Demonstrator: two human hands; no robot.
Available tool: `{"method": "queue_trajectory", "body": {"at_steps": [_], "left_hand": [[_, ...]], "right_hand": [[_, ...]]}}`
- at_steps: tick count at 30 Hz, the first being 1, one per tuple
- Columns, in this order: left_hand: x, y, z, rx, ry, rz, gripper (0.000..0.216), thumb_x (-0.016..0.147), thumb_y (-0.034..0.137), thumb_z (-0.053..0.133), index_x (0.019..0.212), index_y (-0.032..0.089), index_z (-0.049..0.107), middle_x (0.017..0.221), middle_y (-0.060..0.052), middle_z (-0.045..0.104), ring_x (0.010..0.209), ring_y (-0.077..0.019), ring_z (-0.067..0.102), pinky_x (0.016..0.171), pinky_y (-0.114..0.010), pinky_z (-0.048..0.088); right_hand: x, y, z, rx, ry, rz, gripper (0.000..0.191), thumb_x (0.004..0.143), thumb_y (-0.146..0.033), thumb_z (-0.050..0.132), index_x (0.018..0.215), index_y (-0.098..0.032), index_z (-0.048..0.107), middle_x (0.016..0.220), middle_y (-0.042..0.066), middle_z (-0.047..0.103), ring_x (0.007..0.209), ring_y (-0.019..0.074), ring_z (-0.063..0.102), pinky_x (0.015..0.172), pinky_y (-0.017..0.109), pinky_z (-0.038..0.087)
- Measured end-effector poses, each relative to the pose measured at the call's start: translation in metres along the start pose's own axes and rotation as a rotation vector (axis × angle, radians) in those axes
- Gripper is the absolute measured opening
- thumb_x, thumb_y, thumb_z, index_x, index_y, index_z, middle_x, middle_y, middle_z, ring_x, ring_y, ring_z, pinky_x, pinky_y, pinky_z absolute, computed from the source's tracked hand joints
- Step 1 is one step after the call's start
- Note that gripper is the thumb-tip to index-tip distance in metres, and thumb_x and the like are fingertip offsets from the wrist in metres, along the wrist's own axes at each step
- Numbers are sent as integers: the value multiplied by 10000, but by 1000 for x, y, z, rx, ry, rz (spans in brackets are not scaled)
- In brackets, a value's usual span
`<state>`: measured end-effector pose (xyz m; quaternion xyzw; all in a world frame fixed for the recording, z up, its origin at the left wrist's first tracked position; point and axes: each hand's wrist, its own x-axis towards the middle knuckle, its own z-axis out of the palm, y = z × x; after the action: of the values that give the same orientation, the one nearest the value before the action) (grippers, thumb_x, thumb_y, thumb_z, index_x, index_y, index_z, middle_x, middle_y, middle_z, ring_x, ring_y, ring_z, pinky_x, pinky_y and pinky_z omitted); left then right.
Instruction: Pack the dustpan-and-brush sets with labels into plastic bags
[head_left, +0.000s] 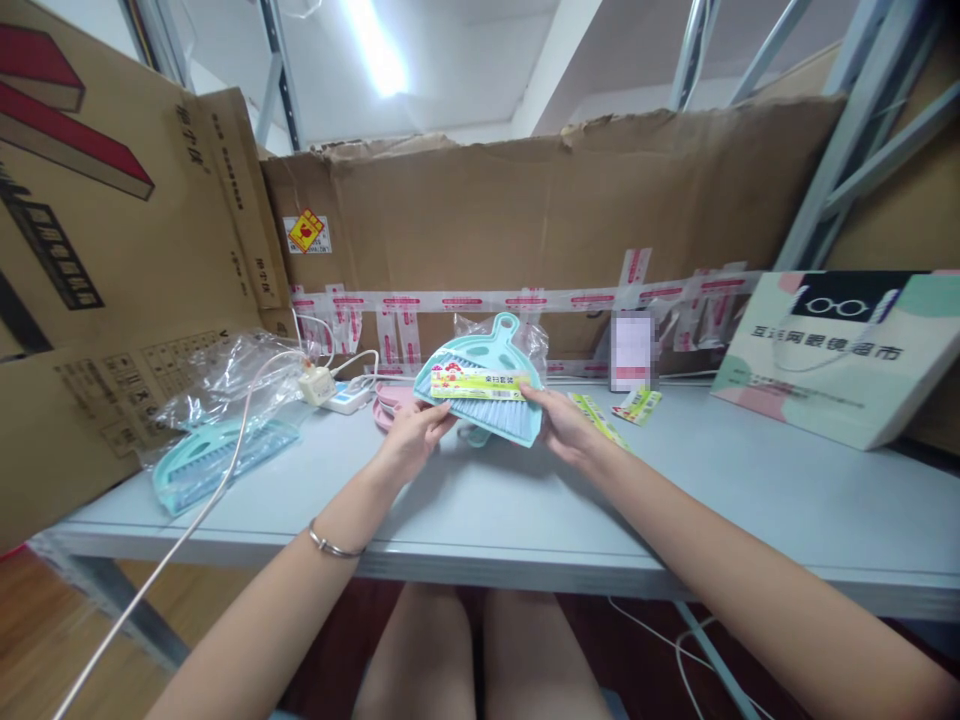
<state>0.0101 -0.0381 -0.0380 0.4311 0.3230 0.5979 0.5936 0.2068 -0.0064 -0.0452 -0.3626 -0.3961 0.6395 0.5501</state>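
Note:
I hold a small teal dustpan-and-brush set (487,385) above the grey table (675,490), its handle pointing away from me. A yellow-green paper label (480,383) lies across its front. My left hand (414,432) grips the set's lower left edge, fingers closed on it. My right hand (564,425) pinches the right end near the label. A clear plastic bag (525,345) shows behind the set.
A second teal set in a clear bag (214,455) lies at the table's left. A white power strip (334,392) with a cable, a pink item (391,402), loose labels (637,404) and a printed paper bag (840,350) stand along the cardboard backing (562,210).

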Motion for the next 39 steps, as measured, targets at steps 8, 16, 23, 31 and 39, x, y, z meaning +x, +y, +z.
{"method": "queue_trajectory", "body": {"at_steps": [8, 16, 23, 31, 39], "left_hand": [[-2, 13, 0, -72, -15, -97, 217, 795, 232, 609, 985, 132, 641, 1022, -111, 700, 940, -211, 663, 917, -375, 512], [4, 4, -3, 26, 203, -46, 193, 586, 65, 696, 765, 121, 656, 704, -45, 708, 693, -162, 668, 724, -288, 551], [-6, 17, 0, 51, 38, -82, 301, 716, 426, 636, 849, 161, 684, 869, -71, 709, 807, -186, 649, 748, -316, 545], [2, 10, -10, 155, 167, -83, 277, 612, 327, 775, 808, 153, 685, 680, -25, 661, 624, -112, 603, 543, -195, 473], [-2, 8, -4, 293, 256, 181, 270, 571, 353, 775, 678, 144, 643, 660, -15, 644, 618, -134, 582, 563, -234, 455]], "right_hand": [[-3, -2, 3, 16, 33, 46, 100, 874, -187, 516, 920, -147, 594, 647, 38, 681, 498, 158, 600, 439, 284, 510], [-9, 4, 12, 30, -26, -83, 113, 837, -158, 580, 935, -208, 553, 857, 26, 717, 800, 170, 681, 761, 329, 566], [0, 7, 1, 3, 82, -108, 143, 793, -124, 621, 898, -207, 571, 711, -10, 687, 651, 144, 659, 658, 282, 567], [0, 5, -1, -23, 119, -80, 98, 794, -132, 625, 883, -171, 616, 744, 15, 712, 628, 144, 662, 629, 266, 552], [-5, 2, 0, -49, 83, -35, 104, 817, -154, 599, 914, -164, 635, 753, 37, 726, 633, 157, 675, 611, 263, 561]]}}
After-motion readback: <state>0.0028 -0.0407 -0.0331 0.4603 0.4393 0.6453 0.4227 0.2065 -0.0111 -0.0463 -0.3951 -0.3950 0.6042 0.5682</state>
